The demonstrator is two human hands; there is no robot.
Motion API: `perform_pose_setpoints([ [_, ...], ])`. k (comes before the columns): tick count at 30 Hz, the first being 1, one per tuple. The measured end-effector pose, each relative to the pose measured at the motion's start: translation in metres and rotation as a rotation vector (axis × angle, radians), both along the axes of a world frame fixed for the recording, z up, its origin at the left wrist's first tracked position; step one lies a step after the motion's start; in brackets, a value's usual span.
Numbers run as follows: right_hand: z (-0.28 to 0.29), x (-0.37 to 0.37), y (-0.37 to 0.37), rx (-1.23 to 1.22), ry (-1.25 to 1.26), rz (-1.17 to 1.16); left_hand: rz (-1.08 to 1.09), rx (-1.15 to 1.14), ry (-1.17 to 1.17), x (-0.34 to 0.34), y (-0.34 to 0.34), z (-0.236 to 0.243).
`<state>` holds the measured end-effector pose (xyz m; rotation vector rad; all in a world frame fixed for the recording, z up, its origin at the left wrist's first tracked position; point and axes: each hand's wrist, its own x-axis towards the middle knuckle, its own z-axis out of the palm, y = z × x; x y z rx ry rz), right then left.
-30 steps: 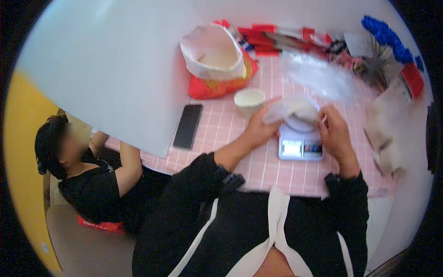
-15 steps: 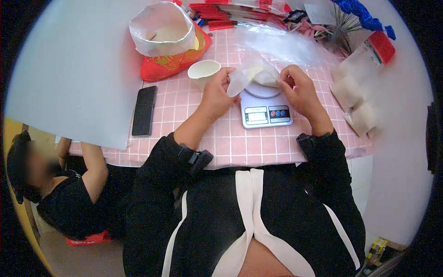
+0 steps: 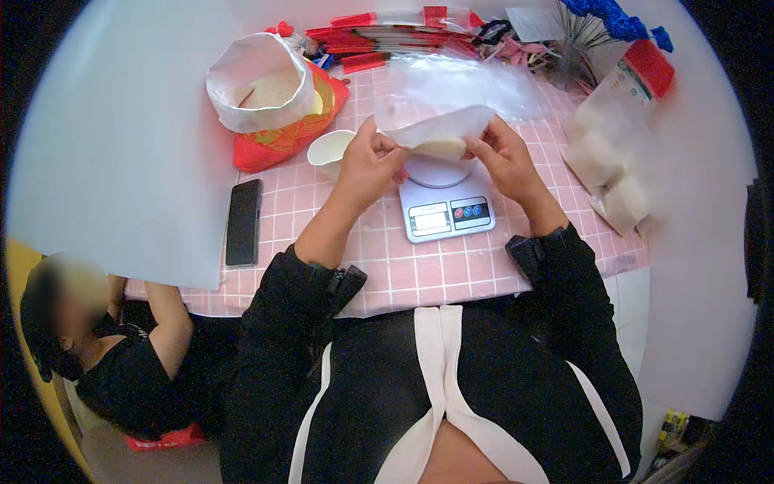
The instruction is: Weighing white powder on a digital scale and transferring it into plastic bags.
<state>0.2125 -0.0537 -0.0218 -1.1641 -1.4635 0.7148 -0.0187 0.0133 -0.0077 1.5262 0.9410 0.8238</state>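
Note:
A clear plastic bag (image 3: pixel 442 129) with pale grain, apparently rice, in its bottom is stretched between my hands, just above the round platform of a white kitchen scale (image 3: pixel 448 219). On its left side my left hand (image 3: pixel 367 168) pinches the bag. At the right side, my right hand (image 3: pixel 506 161) has its fingers closed on the plastic too. Whether the bag's bottom touches the platform, I cannot tell. A pale cup (image 3: pixel 326 153) stands just left of my left hand, partly behind it.
A red sack (image 3: pixel 290 133) with its white mouth rolled open holds grain at the back left. Nearby lies a black phone (image 3: pixel 244 222). Clear plastic bags (image 3: pixel 476 85) and red packets (image 3: pixel 387 40) lie behind; filled bags (image 3: pixel 625 194) stand right. Another person (image 3: pixel 129 355) sits at left.
The bag has come up from lying on the scale's platform and is now spread between both hands. My right hand has shifted its hold inward, and the whole view has moved slightly.

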Motion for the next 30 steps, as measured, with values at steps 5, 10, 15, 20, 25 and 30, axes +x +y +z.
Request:
perform_pose_setpoints([
  [5,-0.002,0.002,0.004,-0.055,-0.031,-0.029,-0.114,-0.105,-0.125,-0.002,0.001,-0.009],
  [10,0.009,-0.009,-0.002,0.011,-0.144,-0.138,-0.139,-0.088,-0.182,0.003,0.007,-0.02],
  [15,0.008,0.001,0.0,0.075,-0.128,-0.158,0.008,-0.014,-0.369,0.01,0.003,-0.01],
  [20,0.011,-0.002,0.003,0.005,-0.015,-0.202,0.093,-0.046,-0.342,0.018,-0.006,0.006],
  [25,0.01,-0.004,-0.002,-0.132,-0.145,-0.202,0.067,-0.09,-0.162,0.017,-0.01,-0.009],
  [30,0.006,-0.005,-0.003,-0.071,-0.047,-0.131,0.093,-0.11,-0.348,0.017,-0.009,-0.015],
])
